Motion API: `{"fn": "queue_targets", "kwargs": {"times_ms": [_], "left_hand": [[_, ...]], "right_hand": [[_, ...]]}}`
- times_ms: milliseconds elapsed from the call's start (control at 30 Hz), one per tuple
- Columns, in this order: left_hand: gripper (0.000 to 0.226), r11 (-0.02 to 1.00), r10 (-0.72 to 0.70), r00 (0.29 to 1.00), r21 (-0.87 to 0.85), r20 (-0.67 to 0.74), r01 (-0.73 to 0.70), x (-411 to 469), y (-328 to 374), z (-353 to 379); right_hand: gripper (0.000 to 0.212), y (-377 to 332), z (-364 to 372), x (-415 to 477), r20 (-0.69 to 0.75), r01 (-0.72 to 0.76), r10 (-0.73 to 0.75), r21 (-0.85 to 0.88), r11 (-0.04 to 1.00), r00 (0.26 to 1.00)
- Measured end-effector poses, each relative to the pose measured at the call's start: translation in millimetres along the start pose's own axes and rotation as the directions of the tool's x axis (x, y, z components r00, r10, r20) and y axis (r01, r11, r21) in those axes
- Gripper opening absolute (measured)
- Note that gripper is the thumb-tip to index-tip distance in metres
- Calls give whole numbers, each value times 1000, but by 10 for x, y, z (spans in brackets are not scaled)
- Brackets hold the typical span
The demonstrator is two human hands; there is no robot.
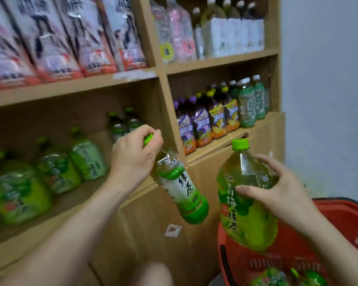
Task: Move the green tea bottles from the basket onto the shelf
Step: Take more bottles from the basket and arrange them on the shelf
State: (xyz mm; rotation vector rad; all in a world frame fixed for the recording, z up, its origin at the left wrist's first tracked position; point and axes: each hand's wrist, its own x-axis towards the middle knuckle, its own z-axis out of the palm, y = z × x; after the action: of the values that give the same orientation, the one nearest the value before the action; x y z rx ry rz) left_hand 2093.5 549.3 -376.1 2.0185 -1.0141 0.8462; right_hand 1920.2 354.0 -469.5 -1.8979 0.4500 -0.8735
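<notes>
My left hand point(132, 157) grips a small green tea bottle point(182, 193) by its green cap; the bottle hangs tilted in front of the lower shelf point(74, 201). My right hand point(277, 186) holds a larger green tea bottle point(244, 203) by its shoulder, upright, just above the red basket point(339, 219). More green bottles point(287, 277) lie in the basket's bottom. On the lower shelf stand several green tea bottles point(56, 172), blurred.
The wooden shelf unit point(163, 96) has a divider post. Its right bay holds purple, yellow and green labelled bottles point(213, 118). Large packs point(56, 38) fill the upper left bay. A pale wall point(327, 100) is at the right. My knee point(153, 273) shows below.
</notes>
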Motion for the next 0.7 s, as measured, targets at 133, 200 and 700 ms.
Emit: {"fn": "queue_targets", "kwargs": {"times_ms": [133, 200, 700], "left_hand": [[28, 987, -29, 995, 156, -100, 45, 273, -383, -591], [28, 968, -54, 991, 237, -126, 83, 366, -618, -735], [37, 885, -314, 940, 398, 133, 240, 1192, -1989, -150]], "right_hand": [[71, -502, 478, 137, 33, 112, -116, 109, 988, 993], [67, -703, 744, 253, 39, 151, -158, 142, 978, 987], [69, -1108, 2408, 836, 229, 102, -200, 380, 919, 952]]}}
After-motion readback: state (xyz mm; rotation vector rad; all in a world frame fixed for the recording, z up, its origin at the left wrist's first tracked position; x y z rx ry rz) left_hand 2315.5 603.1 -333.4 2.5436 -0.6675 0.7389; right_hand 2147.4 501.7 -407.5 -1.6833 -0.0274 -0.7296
